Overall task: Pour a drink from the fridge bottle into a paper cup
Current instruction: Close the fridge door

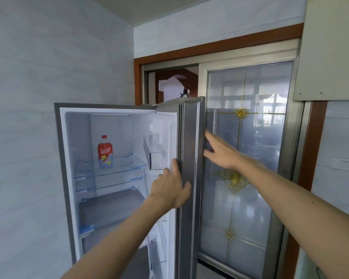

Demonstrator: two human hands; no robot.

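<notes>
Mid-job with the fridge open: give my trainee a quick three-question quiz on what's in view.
1. True or false: the bottle lies on its side.
2. Where does the bottle stand? A) door bin B) glass shelf C) bottom drawer
3. Which hand touches the outer face of the fridge door?

Key: 1. False, it stands upright, red cap on. 2. B. 3. The right hand; the left hand rests open at the door's inner edge. Neither holds anything, and no paper cup is in view.
</notes>
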